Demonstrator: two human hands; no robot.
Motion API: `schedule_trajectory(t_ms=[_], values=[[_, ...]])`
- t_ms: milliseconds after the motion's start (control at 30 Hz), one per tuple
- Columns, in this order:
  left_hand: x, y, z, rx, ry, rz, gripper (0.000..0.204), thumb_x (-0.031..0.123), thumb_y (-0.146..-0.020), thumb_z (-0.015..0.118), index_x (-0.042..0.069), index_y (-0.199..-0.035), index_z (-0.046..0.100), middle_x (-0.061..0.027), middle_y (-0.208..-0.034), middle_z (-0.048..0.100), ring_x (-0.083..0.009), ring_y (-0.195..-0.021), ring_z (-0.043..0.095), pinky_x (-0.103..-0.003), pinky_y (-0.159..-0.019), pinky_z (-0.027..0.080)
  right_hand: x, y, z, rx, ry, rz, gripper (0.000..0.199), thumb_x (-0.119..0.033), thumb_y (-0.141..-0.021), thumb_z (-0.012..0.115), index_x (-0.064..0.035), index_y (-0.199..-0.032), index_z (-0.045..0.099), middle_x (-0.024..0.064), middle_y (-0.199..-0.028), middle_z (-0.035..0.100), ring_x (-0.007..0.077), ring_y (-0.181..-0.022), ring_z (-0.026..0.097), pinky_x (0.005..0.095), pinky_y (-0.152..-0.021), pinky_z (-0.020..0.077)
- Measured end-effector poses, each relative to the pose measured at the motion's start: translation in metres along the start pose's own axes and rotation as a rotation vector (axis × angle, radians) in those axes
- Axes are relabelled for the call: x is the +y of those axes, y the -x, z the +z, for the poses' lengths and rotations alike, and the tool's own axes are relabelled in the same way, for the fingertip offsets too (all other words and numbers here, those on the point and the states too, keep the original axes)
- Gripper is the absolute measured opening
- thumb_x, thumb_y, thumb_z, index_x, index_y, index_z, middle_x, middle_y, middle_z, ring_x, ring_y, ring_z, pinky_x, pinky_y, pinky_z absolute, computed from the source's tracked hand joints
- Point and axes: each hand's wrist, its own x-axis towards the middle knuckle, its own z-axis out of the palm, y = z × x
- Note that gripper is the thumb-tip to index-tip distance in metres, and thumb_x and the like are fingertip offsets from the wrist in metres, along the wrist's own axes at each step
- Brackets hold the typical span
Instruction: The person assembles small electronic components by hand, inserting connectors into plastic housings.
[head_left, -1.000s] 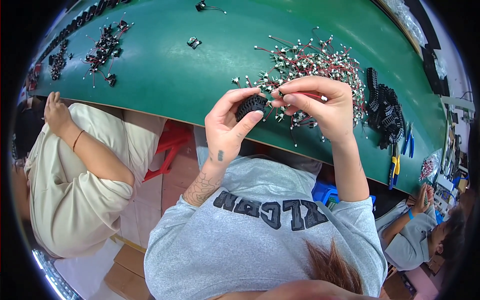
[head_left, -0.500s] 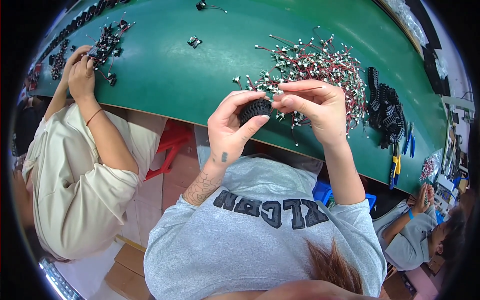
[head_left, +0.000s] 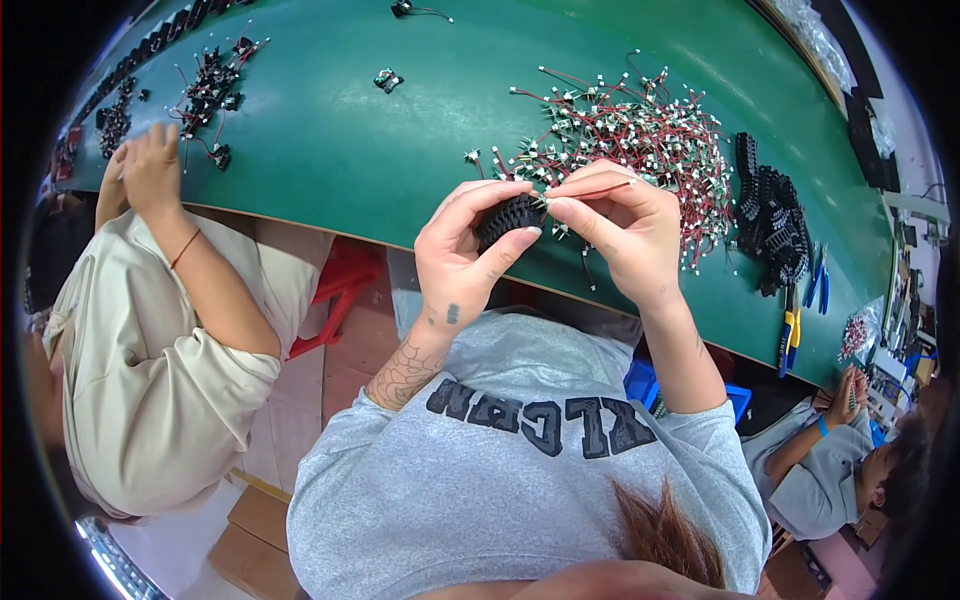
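Note:
My left hand (head_left: 455,245) is closed around a bent strip of black ribbed plastic parts (head_left: 508,220), thumb in front and fingers behind it. Close against the strip's right end, my right hand (head_left: 640,230) pinches a thin red-and-black wire lead (head_left: 600,189) between thumb and fingers. The lead's white tip sticks out to the right. Whatever sits at its other end is mostly hidden by my fingertips. Just beyond my hands lies a heap of small circuit boards with wire leads (head_left: 640,130), spread on the green table (head_left: 330,120).
More black ribbed strips (head_left: 775,235) lie right of the heap, near yellow-handled cutters (head_left: 789,335) and blue-handled pliers (head_left: 819,285). At left, a co-worker's hands (head_left: 150,170) are beside a pile of black wired parts (head_left: 210,90). Another person (head_left: 825,460) sits at right.
My right hand has shifted slightly left, bringing the wire lead against the black strip. My left hand stays nearly still. The co-worker's hands at left have drawn back from their pile.

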Motion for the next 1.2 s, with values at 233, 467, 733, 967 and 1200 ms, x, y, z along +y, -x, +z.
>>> schedule_trajectory(t_ms=[233,467,733,967,1200], values=[[-0.002,0.003,-0.001,-0.006,-0.131,0.059,0.038,-0.004,-0.073,0.072,0.001,-0.110,0.065,-0.0103,-0.106,0.061,-0.0181,-0.092,0.058,-0.028,-0.083,0.048,-0.012,-0.002,-0.004,-0.111,0.155,-0.025,0.010,0.005,-0.074,0.069,0.0018,-0.084,0.069,0.0094,-0.086,0.065,0.0146,-0.075,0.057,0.0229,-0.066,0.0457],[-0.004,0.005,0.003,0.035,-0.185,0.124,0.039,-0.002,-0.072,0.073,0.002,-0.110,0.066,-0.0109,-0.105,0.062,-0.0183,-0.090,0.059,-0.027,-0.081,0.048,-0.014,0.000,-0.005,-0.144,0.228,-0.045,0.009,0.005,-0.074,0.069,0.0018,-0.082,0.068,0.0092,-0.084,0.064,0.0149,-0.073,0.057,0.0230,-0.066,0.0457],[-0.003,0.008,0.000,-0.048,-0.243,0.202,0.040,0.001,-0.071,0.074,0.003,-0.111,0.066,-0.0117,-0.105,0.063,-0.0191,-0.088,0.060,-0.027,-0.079,0.048,-0.003,0.004,-0.009,-0.121,-0.208,0.210,0.007,0.003,-0.075,0.069,0.0024,-0.081,0.065,0.0068,-0.077,0.063,0.0124,-0.066,0.055,0.0220,-0.061,0.0458],[-0.005,0.009,0.003,0.019,-0.264,0.140,0.037,0.001,-0.073,0.072,0.001,-0.109,0.065,-0.0128,-0.107,0.062,-0.0208,-0.093,0.059,-0.029,-0.084,0.048,-0.002,0.004,-0.006,-0.151,0.247,-0.097,0.006,0.002,-0.076,0.070,0.0022,-0.081,0.066,0.0066,-0.078,0.063,0.0118,-0.067,0.056,0.0215,-0.061,0.0463],[-0.005,0.008,0.002,0.061,-0.266,0.153,0.042,0.000,-0.073,0.073,0.003,-0.114,0.065,-0.0120,-0.107,0.063,-0.0182,-0.089,0.060,-0.027,-0.079,0.049,0.004,-0.001,0.002,-0.095,-0.114,0.151,0.005,-0.001,-0.080,0.070,0.0021,-0.082,0.068,0.0081,-0.077,0.064,0.0115,-0.065,0.057,0.0209,-0.060,0.0473]])
